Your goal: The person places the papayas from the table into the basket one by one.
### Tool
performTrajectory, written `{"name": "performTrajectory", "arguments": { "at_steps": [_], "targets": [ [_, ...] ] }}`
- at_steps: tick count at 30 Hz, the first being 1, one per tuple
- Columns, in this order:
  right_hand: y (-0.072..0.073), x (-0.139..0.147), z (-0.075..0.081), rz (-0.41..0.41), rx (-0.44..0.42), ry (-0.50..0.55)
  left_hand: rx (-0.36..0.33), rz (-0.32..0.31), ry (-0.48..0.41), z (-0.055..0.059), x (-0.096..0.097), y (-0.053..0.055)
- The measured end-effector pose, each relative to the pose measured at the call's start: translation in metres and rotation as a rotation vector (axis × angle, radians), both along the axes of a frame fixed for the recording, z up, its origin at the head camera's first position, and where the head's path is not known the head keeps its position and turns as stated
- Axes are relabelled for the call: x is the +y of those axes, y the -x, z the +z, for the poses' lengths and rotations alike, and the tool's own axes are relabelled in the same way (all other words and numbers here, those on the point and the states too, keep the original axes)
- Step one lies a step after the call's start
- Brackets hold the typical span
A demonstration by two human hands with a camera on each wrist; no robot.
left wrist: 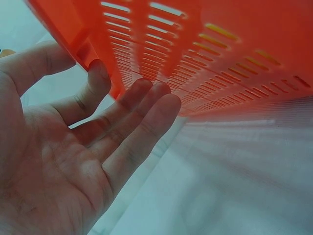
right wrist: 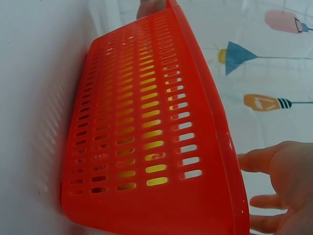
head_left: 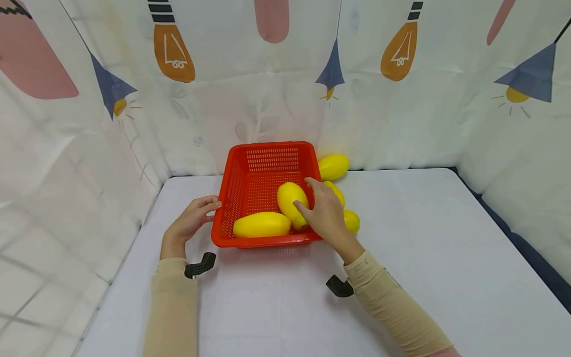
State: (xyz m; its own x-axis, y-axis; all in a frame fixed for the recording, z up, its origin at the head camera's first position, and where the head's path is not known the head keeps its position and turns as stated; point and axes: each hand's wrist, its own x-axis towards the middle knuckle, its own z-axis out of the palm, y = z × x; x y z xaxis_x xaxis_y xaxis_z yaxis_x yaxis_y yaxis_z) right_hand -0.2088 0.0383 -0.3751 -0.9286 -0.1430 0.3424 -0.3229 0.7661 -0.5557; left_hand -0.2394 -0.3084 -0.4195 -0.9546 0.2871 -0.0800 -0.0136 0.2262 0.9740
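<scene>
A red plastic basket (head_left: pixel 267 242) with slotted walls stands on the white table. Inside lie two smooth yellow oval fruits that look like mangoes: one fruit lengthwise (head_left: pixel 261 225) along the near wall, another fruit (head_left: pixel 291 201) at the right. The left hand (head_left: pixel 193 221) touches the basket's left rim; its loosely extended fingers (left wrist: pixel 142 132) lie along the outer wall in the left wrist view. Over the right rim reaches the right hand (head_left: pixel 327 213), thumb beside the right-hand fruit, fingers spread near the rim. In the right wrist view part of that hand (right wrist: pixel 288 186) shows beyond the rim.
Three more yellow fruits lie outside the basket's right side: a far fruit (head_left: pixel 333 166), a middle one partly hidden by the right hand, and a near fruit (head_left: pixel 352 221). A printed white cloth (head_left: pixel 285 99) hangs behind the table (head_left: pixel 424 238).
</scene>
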Motion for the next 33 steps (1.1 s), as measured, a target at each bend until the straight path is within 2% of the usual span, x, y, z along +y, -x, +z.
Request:
{"name": "performTrajectory", "arguments": {
  "at_steps": [22, 33],
  "targets": [
    [0.011, 0.022, 0.001, -0.067, -0.001, 0.025, -0.001, 0.004, 0.009, 0.0, 0.001, 0.0],
    [0.017, 0.033, -0.003, -0.072, -0.067, 0.069, -0.001, -0.003, -0.002, -0.002, -0.001, 0.001]
  ]
}}
